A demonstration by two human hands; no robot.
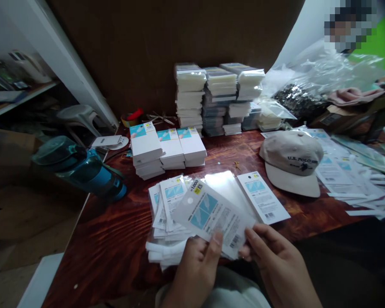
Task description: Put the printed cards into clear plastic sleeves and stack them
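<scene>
Between my two hands is a white printed card (208, 216) in a clear plastic sleeve, tilted over the table's front edge. My left hand (200, 261) pinches its lower left edge, thumb on top. The fingers of my right hand (269, 252) close on its lower right corner. Under and left of it lies a loose pile of sleeved cards (171, 194). Just behind are clear plastic sleeves (224, 184), lying flat and shiny. A single card (263, 197) rests face up to their right.
Stacked cards (147, 143) stand behind the pile, with tall bundles (189, 98) farther back. A beige cap (290, 158) sits right, beside more sleeved cards (346, 171). A blue bottle (80, 167) leans at the table's left edge. Clear plastic (333, 70) heaps up at back right.
</scene>
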